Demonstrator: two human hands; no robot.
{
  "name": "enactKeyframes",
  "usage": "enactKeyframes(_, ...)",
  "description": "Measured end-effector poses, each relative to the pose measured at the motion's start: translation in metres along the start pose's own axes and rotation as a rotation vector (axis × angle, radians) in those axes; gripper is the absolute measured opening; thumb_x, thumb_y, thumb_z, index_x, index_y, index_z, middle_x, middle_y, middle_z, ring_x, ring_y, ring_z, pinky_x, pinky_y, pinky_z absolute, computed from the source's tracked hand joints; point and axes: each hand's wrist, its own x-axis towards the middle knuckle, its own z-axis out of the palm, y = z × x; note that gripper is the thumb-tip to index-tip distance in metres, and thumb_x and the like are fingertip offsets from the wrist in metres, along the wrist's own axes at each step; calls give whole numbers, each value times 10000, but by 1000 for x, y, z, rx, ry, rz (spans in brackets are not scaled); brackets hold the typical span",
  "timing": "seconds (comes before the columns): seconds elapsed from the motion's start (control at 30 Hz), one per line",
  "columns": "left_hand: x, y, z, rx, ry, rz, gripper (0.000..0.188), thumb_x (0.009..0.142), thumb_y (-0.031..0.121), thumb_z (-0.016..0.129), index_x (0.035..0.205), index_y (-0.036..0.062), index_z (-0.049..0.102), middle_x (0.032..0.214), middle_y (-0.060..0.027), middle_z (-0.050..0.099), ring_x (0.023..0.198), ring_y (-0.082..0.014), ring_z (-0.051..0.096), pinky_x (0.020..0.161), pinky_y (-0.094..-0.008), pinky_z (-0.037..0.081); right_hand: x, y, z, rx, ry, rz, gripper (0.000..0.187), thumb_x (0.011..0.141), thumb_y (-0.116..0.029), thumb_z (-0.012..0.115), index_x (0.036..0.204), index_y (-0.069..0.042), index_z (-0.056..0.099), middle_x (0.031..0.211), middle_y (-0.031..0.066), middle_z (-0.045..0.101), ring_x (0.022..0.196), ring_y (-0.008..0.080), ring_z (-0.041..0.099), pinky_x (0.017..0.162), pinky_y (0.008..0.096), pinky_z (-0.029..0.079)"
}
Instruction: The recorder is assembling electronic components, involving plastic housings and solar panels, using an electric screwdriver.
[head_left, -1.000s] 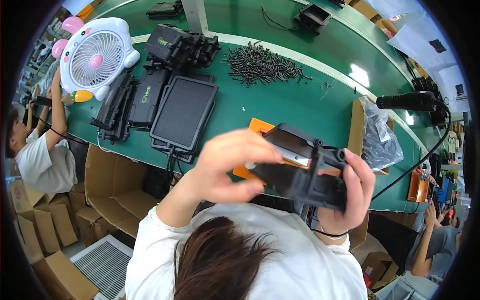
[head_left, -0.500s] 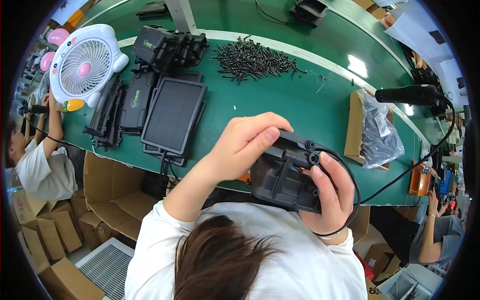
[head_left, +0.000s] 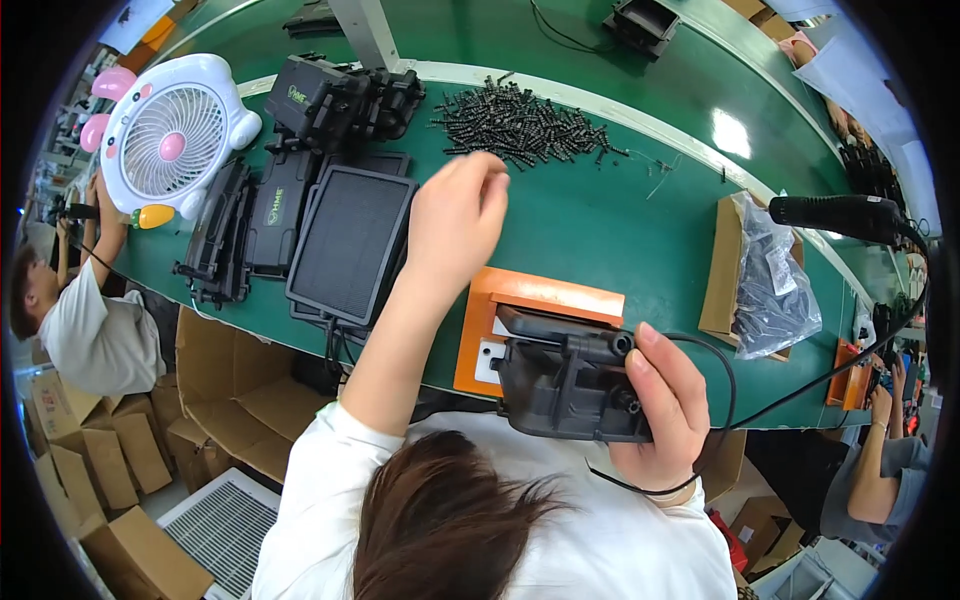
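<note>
My right hand grips a black plastic housing by its right end, with hinge-like round bosses facing up. A black cable loops around that hand. Beneath and behind the housing stands an orange angled fixture with a white plate inside. My left hand is off the housing, raised over the table just in front of a heap of small black ribbed screw-like parts. Its fingers are curled toward the thumb; whether anything is between them is hidden.
Flat black panels and black cases are stacked at left beside a white fan. To the right are a cardboard box with a plastic bag and a hanging black power tool. Co-workers sit on both sides.
My left hand has let go of the housing and moved up and away toward the black parts. The housing has come down a little in my right hand, and the orange fixture now shows.
</note>
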Motion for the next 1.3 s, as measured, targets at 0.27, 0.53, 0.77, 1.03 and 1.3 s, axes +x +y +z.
enactKeyframes(0.27, 27, -55, 32, 534, -67, 54, 113, 771, 74, 584, 878, 37, 591, 815, -121, 585, 816, -303, 578, 715, -400, 477, -4, 4, 5, 102, 38, -7, 473, 567, 69, 651, 1035, 0, 627, 1158, 193, 553, 801, 292, 611, 650, 316, 484)
enactKeyframes(0.53, 1, 58, -36, -376, 42, 130, 116, 752, -47, 610, 855, -2, 579, 771, -71, 609, 637, -146, 592, 587, -243, 477, -9, 16, 5, 138, 57, -37, 467, 595, 20, 658, 1060, 9, 613, 1171, 198, 554, 805, 257, 612, 606, 291, 459)
enactKeyframes(0.77, -19, 117, -76, 45, -361, 707, 230, 568, 52, 621, 790, -7, 608, 751, -82, 573, 652, -236, 538, 552, -282, 445, -6, 11, 7, 181, 65, -40, 500, 596, 16, 644, 1093, 30, 585, 1192, 204, 537, 872, 285, 604, 652, 310, 466)
enactKeyframes(1.03, -18, 158, -83, 540, -621, 899, 246, 577, 72, 595, 802, -29, 599, 693, -53, 521, 654, -206, 538, 528, -269, 459, -8, 11, 0, 293, -5, -3, 538, 599, 15, 643, 1130, 37, 558, 1234, 217, 497, 963, 327, 578, 799, 368, 457)
enactKeyframes(1.3, -23, 121, -63, 105, -494, 811, 317, 735, 74, 580, 1036, -22, 587, 989, -167, 637, 912, -265, 635, 776, -337, 519, -63, 91, -22, 776, 496, 507, 174, 729, 36, 555, 901, 23, 585, 880, 108, 595, 764, 200, 565, 707, 284, 455)
